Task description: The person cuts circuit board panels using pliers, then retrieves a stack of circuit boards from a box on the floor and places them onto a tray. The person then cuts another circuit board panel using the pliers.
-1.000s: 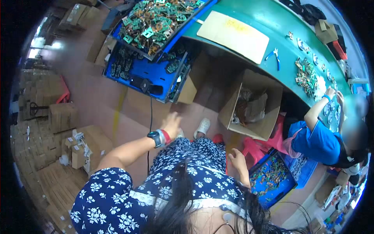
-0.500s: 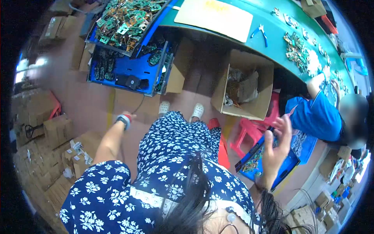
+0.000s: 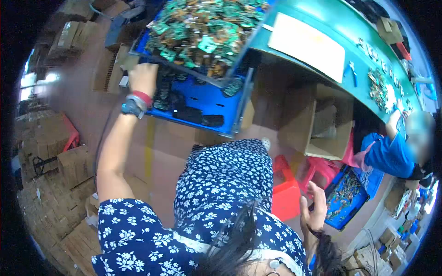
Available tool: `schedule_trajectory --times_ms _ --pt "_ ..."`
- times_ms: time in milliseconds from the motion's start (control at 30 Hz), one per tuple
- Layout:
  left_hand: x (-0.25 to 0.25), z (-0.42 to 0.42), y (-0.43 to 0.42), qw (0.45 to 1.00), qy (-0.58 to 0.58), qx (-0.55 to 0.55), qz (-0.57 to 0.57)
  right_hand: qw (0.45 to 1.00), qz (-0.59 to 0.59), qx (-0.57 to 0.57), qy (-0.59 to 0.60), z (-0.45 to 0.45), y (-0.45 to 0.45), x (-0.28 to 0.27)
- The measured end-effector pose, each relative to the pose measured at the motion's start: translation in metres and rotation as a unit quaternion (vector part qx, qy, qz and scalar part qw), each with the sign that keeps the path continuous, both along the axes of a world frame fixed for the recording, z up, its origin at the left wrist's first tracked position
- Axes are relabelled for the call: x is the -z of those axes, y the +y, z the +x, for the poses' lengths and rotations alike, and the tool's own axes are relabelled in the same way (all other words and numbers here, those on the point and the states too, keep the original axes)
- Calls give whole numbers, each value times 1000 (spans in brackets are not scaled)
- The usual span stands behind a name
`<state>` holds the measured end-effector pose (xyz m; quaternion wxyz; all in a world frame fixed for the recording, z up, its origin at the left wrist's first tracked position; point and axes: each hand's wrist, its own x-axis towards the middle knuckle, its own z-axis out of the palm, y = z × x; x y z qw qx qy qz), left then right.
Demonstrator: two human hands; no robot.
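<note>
My left hand (image 3: 143,78) is curled beside the left edge of a stacked blue bin, slightly blurred. A thin dark cord (image 3: 99,149) runs down beside that forearm; whether the fingers hold the cord or the bin edge cannot be made out. The upper bin is heaped with green circuit boards (image 3: 207,39) and brown flex strips. Below it, a blue tray (image 3: 209,99) carries black parts (image 3: 186,112). My right hand (image 3: 315,207) hangs in the air with its fingers apart, holding nothing, near a red stool (image 3: 285,195).
A green workbench (image 3: 290,9) bears a pale board (image 3: 306,46), blue-handled pliers (image 3: 353,76) and small parts. Under it stands a cardboard box (image 3: 329,124). A co-worker in a blue shirt (image 3: 389,154) works at right, by another parts bin (image 3: 343,198). Cartons (image 3: 76,163) are stacked left.
My left hand has moved forward from over the floor to the bin's left edge. My right hand has dropped lower. The stacked bins now appear closer and further right.
</note>
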<state>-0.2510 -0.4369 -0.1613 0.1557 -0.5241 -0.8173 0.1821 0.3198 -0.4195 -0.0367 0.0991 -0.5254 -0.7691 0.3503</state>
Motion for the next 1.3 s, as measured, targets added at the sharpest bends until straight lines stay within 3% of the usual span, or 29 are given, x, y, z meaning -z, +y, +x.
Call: schedule_trajectory --times_ms 100,167,200,267,333,400,467,533,667,733,767,833,933,1000,1067,1133,1200,1267,1300 --pt "-17 15 -29 984 -116 135 -7 998 -47 -46 -22 -76 -42 -9" --pt "-21 9 -70 934 -155 320 36 992 -83 -86 -46 -120 -60 -19" --pt "-19 6 -95 935 -161 313 38 991 -85 -92 -53 -135 -69 -24" --pt "-11 8 -145 872 -370 318 -43 984 -130 -109 -60 -157 -89 -31" --pt "2 13 -207 842 -510 172 -41 979 -149 -127 -62 -165 -103 -30" --pt "16 30 -280 836 -543 35 69 975 -158 -146 -65 -166 -113 -22" --pt "2 59 -336 702 -631 -305 126 974 -148 -160 -60 -175 -105 -9" --pt "-6 81 -400 586 -647 -396 284 974 -97 -203 -25 -197 -102 3" --pt "-95 64 -399 641 -613 -370 276 967 -106 -231 30 -256 -116 6" --pt "-117 32 -388 842 -513 -143 86 965 -120 -226 49 -285 -132 0" --pt "-122 17 -384 899 -436 -20 -14 953 -113 -278 46 -299 -140 -4" --pt "-127 -11 -374 889 -456 37 -33 919 -93 -382 38 -327 -155 -8" --pt "-126 -50 -377 859 -487 143 -64 913 -67 -396 73 -375 -178 -1" --pt "-115 -63 -406 719 -665 191 -70 909 -54 -403 89 -413 -190 2" --pt "-101 -89 -451 587 -789 113 -144 919 -76 -380 76 -458 -197 -1" --pt "-78 -133 -503 559 -797 25 -227 925 -85 -364 70 -504 -208 8" --pt "-48 -176 -561 612 -712 -163 -303 930 -74 -350 84 -547 -217 27" --pt "-25 -224 -585 695 -546 -108 -455 931 -74 -347 87 -586 -222 39" --pt "-25 -255 -585 691 -568 -53 -444 927 -73 -361 76 -604 -226 42"
